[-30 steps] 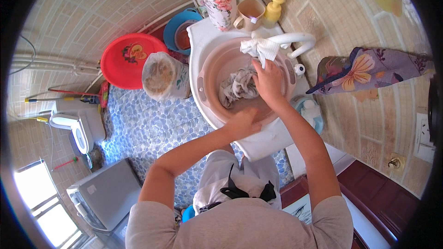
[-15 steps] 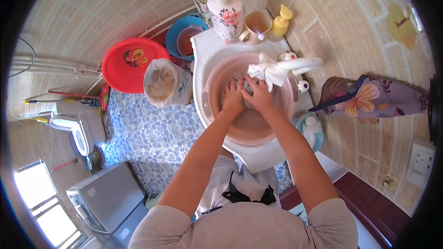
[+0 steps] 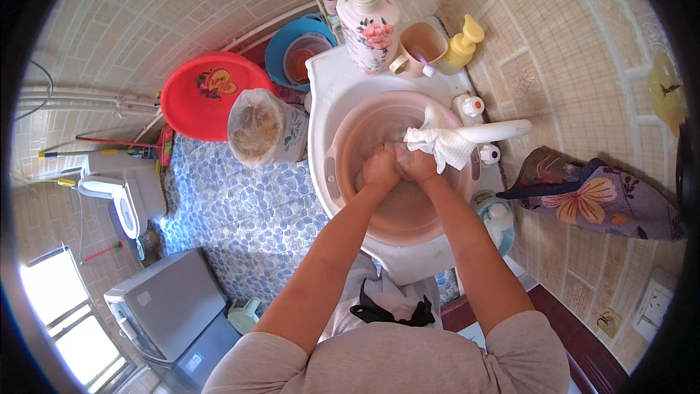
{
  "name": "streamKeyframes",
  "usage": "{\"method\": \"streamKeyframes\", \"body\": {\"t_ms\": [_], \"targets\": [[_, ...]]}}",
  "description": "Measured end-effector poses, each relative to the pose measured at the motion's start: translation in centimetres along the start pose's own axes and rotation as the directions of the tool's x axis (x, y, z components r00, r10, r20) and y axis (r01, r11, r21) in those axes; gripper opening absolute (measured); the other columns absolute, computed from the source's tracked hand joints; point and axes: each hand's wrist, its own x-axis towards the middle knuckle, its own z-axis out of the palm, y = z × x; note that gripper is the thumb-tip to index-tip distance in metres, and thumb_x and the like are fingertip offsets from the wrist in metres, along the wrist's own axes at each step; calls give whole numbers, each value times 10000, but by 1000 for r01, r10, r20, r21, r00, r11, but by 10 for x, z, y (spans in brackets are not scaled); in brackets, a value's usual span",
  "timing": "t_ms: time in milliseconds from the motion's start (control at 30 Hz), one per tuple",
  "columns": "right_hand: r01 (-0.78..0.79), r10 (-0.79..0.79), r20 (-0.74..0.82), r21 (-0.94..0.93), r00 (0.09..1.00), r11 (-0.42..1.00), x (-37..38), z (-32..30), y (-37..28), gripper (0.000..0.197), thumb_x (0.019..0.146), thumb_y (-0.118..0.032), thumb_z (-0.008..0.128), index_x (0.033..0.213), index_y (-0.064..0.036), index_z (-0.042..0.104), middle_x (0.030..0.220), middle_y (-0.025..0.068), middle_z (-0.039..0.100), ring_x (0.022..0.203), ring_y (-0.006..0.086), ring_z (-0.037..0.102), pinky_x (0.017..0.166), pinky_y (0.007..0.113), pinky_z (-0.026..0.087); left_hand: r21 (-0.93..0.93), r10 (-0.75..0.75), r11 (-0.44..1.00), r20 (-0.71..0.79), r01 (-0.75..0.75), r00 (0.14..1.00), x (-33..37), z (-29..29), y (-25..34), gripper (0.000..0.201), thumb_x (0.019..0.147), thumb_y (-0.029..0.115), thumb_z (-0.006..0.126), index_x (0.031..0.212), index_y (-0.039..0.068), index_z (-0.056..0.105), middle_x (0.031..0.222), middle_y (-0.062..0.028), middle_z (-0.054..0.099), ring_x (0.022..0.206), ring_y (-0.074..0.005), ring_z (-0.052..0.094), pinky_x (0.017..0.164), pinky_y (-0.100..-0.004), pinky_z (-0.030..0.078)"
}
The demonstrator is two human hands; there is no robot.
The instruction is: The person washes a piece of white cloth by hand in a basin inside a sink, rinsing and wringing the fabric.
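Both my hands are down in a round pink basin (image 3: 408,233) of cloudy water, set in the white sink (image 3: 315,84). My left hand (image 3: 380,168) is closed, its knuckles up. Beside it, touching, my right hand (image 3: 418,165) is closed too. A wet, greyish cloth (image 3: 397,133) shows a little beyond the fingers; most of it is hidden by my hands and the murky water. Just above my right hand hangs a white cloth (image 3: 445,146), wrapped on the end of the white faucet (image 3: 499,132).
On the sink's back ledge stand a flowered pump bottle (image 3: 370,29), a beige cup (image 3: 423,44) with a toothbrush and a yellow pump bottle (image 3: 464,42). To the left are a lined bin (image 3: 266,128), a red basin (image 3: 186,106) and a blue tub (image 3: 275,51). A patterned towel (image 3: 590,197) hangs at right.
My hands went from flat with fingers spread on the grey cloth to closed and drawn together, slightly nearer to me. The whole view has shifted a little.
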Motion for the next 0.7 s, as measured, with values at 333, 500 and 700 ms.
{"method": "streamKeyframes", "body": {"t_ms": [333,500,700], "targets": [[-286,312,261,-135,913,949,-3,13,24,301,747,-269,497,989,-108,573,958,150,560,891,346,501,818,442,389,-50,168,984,-67,-171,984,-2,-8,-7,553,605,158,693,1089,54,445,991,-182,549,904,-348,546,790,-405,449],[-80,111,142,-208,984,975,-13,-54,-58,344,712,-233,612,1030,-124,542,1075,110,491,1039,309,406,886,436,326,56,325,946,-106,-320,940,-27,-56,-20,519,616,136,689,1090,31,504,1035,-183,543,929,-337,526,822,-373,424],[-113,127,98,-130,987,985,-22,-66,-59,380,705,-112,589,1074,-81,503,1035,128,492,953,334,457,841,411,369,-271,303,908,-103,-320,947,-37,-83,15,267,665,149,683,900,42,615,922,-149,555,867,-275,555,752,-364,433]]}}
